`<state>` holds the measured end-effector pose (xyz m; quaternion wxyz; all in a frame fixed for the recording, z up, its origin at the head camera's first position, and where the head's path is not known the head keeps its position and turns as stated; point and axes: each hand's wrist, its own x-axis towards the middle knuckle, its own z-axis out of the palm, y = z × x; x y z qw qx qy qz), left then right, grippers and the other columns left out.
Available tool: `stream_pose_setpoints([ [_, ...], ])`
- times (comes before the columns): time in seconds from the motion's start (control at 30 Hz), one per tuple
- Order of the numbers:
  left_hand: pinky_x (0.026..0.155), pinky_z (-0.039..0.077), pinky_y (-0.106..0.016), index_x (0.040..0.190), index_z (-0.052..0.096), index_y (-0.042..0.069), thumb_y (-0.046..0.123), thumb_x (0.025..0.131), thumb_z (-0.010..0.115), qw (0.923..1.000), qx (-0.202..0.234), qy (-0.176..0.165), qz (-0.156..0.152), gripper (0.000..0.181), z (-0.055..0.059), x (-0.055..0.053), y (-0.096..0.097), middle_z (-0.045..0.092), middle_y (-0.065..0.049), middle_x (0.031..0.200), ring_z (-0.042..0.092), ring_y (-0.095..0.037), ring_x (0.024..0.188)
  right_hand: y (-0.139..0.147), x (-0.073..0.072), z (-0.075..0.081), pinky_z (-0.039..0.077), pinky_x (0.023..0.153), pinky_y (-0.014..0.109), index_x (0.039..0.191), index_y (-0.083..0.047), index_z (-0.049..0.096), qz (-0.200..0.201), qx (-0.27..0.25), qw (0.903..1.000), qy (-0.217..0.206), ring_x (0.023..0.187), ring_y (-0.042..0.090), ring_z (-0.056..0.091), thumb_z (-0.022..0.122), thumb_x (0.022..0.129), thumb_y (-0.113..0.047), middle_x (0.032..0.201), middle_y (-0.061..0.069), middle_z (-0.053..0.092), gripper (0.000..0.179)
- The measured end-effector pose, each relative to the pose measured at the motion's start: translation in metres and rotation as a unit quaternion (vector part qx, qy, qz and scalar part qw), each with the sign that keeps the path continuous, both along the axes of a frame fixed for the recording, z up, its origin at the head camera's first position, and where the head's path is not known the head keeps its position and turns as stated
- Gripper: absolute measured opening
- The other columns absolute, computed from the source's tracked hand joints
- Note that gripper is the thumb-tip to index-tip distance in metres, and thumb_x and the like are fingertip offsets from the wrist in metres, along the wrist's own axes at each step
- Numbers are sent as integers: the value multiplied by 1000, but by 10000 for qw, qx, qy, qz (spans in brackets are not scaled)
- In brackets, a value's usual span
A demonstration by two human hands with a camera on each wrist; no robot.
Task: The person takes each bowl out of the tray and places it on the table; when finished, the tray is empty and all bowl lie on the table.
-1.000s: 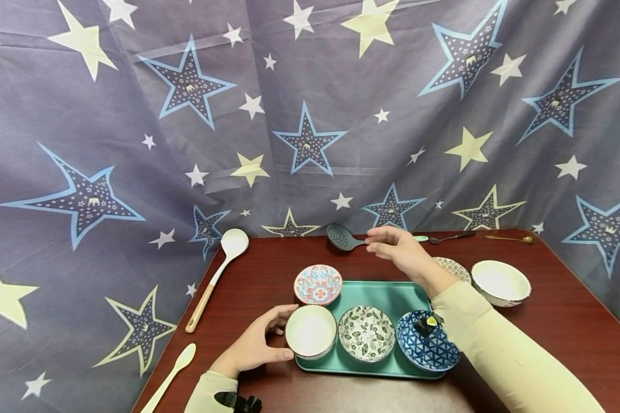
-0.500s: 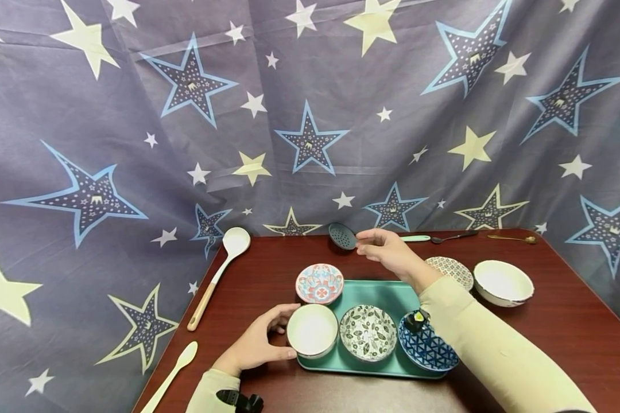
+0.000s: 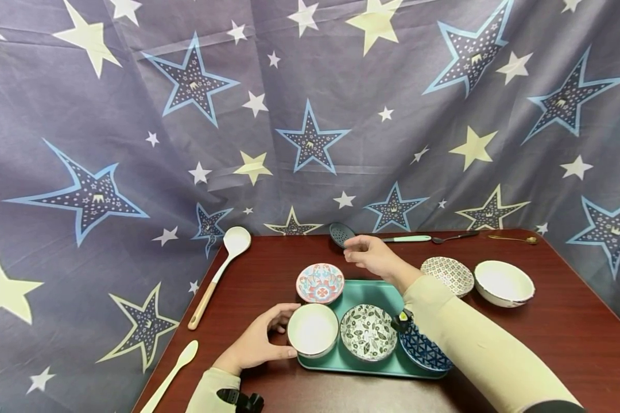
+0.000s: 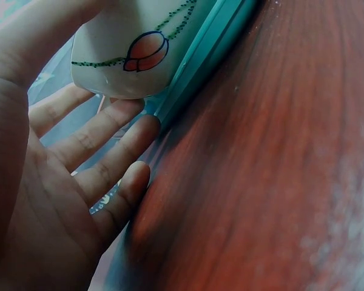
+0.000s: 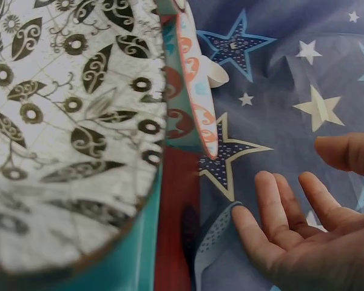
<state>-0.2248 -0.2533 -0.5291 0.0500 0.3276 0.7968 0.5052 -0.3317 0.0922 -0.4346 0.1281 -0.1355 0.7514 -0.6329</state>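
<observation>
My left hand [image 3: 260, 344] curves loosely round the left side of a white bowl [image 3: 313, 330], thumb and forefinger at its rim. In the left wrist view, the other fingers [image 4: 91, 139] lie relaxed beside the bowl's flower-painted wall. The bowl stands on the left end of a teal tray [image 3: 403, 295], with a leaf-patterned bowl [image 3: 368, 332] and a blue patterned bowl [image 3: 426, 350] to its right. Above the tray's far side, my right hand [image 3: 374, 258] holds nothing, its fingers loosely bent. It overlaps the handle of a dark slotted spoon [image 3: 339, 234].
A red-and-blue patterned dish [image 3: 320, 284] sits at the tray's far left corner. A ladle [image 3: 236, 242] and cream spoon [image 3: 186, 355] lie leftward. At right stand a patterned plate [image 3: 446, 274] and another white bowl [image 3: 503, 282]. Several slim utensils line the back edge near the star-printed curtain.
My right hand has moved left and slightly nearer, from over the slotted spoon's handle toward the red-and-blue dish, uncovering a mint-green handle. My left hand and the white bowl stay put.
</observation>
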Motion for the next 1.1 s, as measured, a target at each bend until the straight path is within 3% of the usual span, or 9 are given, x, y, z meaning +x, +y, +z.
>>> stream_pose_setpoints([
  [0.13,89,53,-38,152,51,20,20,82,90,10000,-1,-32,-5,80,1,0,1,65,-5,132,62,-23,110,-7,-3,-8,51,103,53,142,0,59,87,194,9997,-132,116,30,66,63,104,-7,127,20,65,38],
  [0.33,90,53,-38,152,51,24,23,82,90,9997,-125,-159,108,80,-1,-1,1,65,-2,132,63,-23,111,-11,-7,-18,51,101,55,141,-2,59,192,360,9983,-406,118,36,65,63,104,-6,124,22,64,38],
  [0.77,90,53,-38,151,52,26,23,82,90,9995,-163,-216,168,79,-1,-1,0,66,0,132,62,-24,111,-22,-11,-24,53,97,58,144,-1,57,424,597,9950,-676,108,31,67,66,100,-2,128,21,60,45],
  [1.1,91,53,-37,151,51,27,23,82,91,9996,-139,-222,125,80,-2,-2,-2,66,0,131,62,-23,112,-28,-13,-30,61,81,52,149,-3,54,658,657,9908,-986,110,35,65,65,98,4,137,25,54,52],
])
